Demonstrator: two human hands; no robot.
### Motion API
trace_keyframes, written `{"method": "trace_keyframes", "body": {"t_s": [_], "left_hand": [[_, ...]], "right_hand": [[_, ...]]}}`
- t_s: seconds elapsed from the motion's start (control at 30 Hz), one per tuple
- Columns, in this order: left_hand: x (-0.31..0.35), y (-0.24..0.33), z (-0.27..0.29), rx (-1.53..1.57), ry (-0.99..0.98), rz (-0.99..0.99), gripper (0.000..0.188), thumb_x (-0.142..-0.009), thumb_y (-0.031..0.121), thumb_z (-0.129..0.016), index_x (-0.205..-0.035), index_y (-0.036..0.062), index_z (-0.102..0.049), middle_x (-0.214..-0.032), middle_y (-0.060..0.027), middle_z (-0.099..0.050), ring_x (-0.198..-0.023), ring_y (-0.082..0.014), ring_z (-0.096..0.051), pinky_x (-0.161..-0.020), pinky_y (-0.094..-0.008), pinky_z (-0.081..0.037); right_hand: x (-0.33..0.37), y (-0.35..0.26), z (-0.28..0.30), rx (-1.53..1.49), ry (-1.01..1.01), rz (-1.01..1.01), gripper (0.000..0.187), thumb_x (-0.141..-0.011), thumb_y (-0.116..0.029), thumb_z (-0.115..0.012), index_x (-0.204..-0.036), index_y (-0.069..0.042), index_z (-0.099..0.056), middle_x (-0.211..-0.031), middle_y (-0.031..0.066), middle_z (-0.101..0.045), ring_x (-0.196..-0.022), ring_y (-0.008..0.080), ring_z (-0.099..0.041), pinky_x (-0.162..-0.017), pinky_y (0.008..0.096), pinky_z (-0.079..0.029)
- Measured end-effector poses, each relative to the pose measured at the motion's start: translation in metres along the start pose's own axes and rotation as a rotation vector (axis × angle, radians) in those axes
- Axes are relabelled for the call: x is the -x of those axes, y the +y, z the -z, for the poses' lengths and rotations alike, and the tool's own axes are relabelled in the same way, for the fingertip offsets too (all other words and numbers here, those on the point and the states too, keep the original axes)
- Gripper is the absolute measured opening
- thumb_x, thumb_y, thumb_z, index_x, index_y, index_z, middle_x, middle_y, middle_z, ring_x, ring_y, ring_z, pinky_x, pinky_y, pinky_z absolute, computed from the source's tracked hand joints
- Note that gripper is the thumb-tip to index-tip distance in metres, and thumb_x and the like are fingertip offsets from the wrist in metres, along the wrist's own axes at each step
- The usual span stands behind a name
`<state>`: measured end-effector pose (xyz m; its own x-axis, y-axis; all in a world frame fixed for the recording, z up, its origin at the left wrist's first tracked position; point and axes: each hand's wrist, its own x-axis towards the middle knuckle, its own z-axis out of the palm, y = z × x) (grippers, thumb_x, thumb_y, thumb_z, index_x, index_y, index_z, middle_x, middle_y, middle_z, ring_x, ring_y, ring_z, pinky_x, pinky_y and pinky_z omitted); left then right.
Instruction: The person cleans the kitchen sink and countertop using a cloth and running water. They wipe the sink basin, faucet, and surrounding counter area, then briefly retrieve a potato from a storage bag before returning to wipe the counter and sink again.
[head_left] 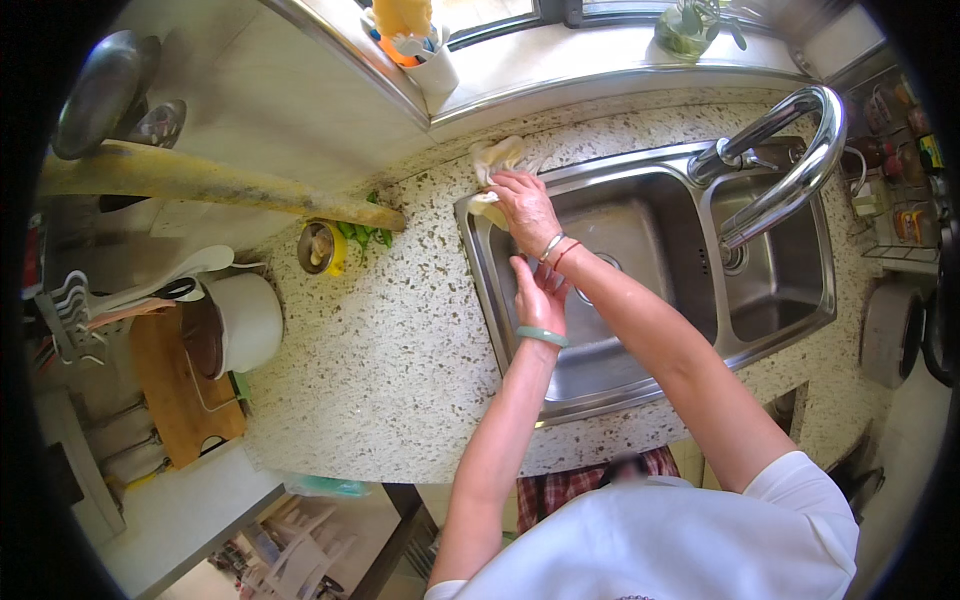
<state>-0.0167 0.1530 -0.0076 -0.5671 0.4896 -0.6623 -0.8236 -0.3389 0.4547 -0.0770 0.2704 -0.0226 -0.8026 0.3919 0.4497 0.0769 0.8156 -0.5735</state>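
Observation:
My right hand [526, 212], with a silver bangle and a red cord at the wrist, is over the far left corner of the double sink [660, 228]. Its fingers close on a pale cloth [487, 207] hanging at the rim. More whitish cloth [498, 155] lies crumpled on the counter just beyond. Below the right wrist, over the left basin, my left hand [541, 296] is open with palm turned up and nothing in it; a green bangle sits on that wrist. Part of its fingers is hidden behind the right wrist.
A chrome faucet [825, 150] arches over the right basin. On the speckled counter [400, 350] are a yellow cup [334, 262], green peppers [362, 236] and a white pot [252, 322]. A yellowed pipe [230, 185] crosses at left. A wire rack [905, 225] stands at right.

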Motion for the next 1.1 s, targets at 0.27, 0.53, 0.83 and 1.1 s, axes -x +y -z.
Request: {"method": "trace_keyframes", "body": {"t_s": [0.27, 0.53, 0.83, 1.1], "left_hand": [[0.045, 0.012, -0.005, -0.066, 0.097, -0.041, 0.063, -0.097, 0.042, -0.051, -0.144, 0.0083, -0.026, -0.144, -0.0167, -0.03, -0.127, -0.0301, -0.041, -0.103, -0.0475, -0.04], [0.091, 0.045, 0.016, -0.473, 0.14, -0.463, 0.054, -0.1, 0.031, -0.045, -0.145, 0.0063, -0.028, -0.148, -0.0154, -0.028, -0.131, -0.0263, -0.039, -0.102, -0.0399, -0.039], [0.117, 0.07, 0.087, -0.855, 0.118, -0.601, 0.048, -0.1, 0.027, -0.043, -0.143, 0.0066, -0.034, -0.147, -0.0156, -0.034, -0.133, -0.0279, -0.038, -0.107, -0.0401, -0.035], [0.176, 0.015, 0.123, -1.874, -0.494, -0.651, 0.054, -0.096, 0.032, -0.047, -0.144, 0.009, -0.037, -0.154, -0.016, -0.023, -0.144, -0.0319, -0.019, -0.116, -0.0464, -0.015]], "right_hand": [[0.059, -0.02, 0.065, -1.181, 0.304, -0.944, 0.033, -0.09, -0.012, -0.063, -0.118, 0.001, -0.053, -0.109, 0.0075, -0.064, -0.098, 0.0143, -0.062, -0.08, 0.0288, -0.054], [0.042, -0.074, -0.016, -0.847, -0.103, -0.688, 0.05, -0.093, -0.021, -0.058, -0.137, -0.002, -0.044, -0.132, 0.0155, -0.054, -0.125, 0.0233, -0.048, -0.105, 0.0334, -0.036], [0.175, -0.171, 0.014, -0.387, -0.185, -0.46, 0.05, -0.095, -0.01, -0.048, -0.143, -0.003, -0.035, -0.142, 0.0216, -0.04, -0.135, 0.0336, -0.037, -0.112, 0.0401, -0.03], [0.263, -0.198, 0.099, -0.081, -0.531, -0.335, 0.047, -0.082, -0.019, -0.061, -0.127, -0.008, -0.052, -0.13, 0.0137, -0.054, -0.117, 0.0259, -0.053, -0.098, 0.0407, -0.039]]}}
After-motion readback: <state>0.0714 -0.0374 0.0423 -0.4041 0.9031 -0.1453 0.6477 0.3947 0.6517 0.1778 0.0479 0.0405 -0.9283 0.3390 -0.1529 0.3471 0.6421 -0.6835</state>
